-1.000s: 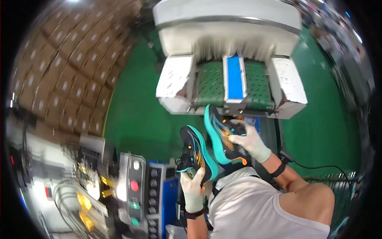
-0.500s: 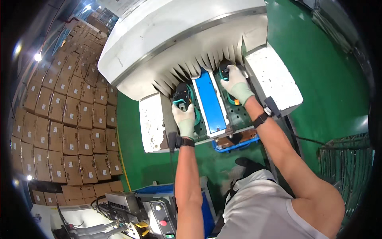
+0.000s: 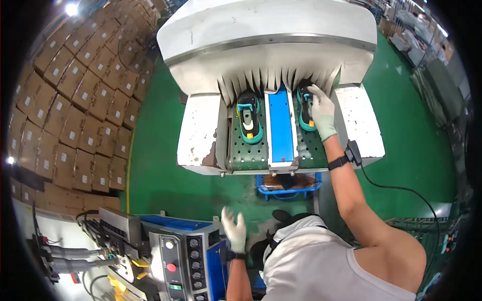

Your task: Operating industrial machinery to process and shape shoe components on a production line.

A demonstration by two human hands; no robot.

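Two black shoes with teal soles and orange heel tabs sit on a perforated green belt, their front ends at a slit curtain. The left shoe [image 3: 249, 119] stands free, with nothing touching it. At the right shoe [image 3: 304, 104], my right hand [image 3: 323, 107], in a pale glove, has its fingers bent over the upper on the outer side; the thumb is hard to see. My left hand [image 3: 234, 231], also gloved, is down near my body beside a control panel [image 3: 182, 261]. Its fingers are apart and it holds nothing.
A white hooded machine [image 3: 271, 20] spans the belt, with a blue divider strip [image 3: 281, 125] between the lanes. White side ledges [image 3: 201, 130] flank it. A blue-framed cart [image 3: 290, 190] stands below. Stacked cartons [image 3: 75, 105] fill the left. A cable [image 3: 401, 188] trails from my right wrist.
My left hand has let go of the left shoe and drawn back toward my body, opening. My right hand stays at the right shoe. The view has turned.
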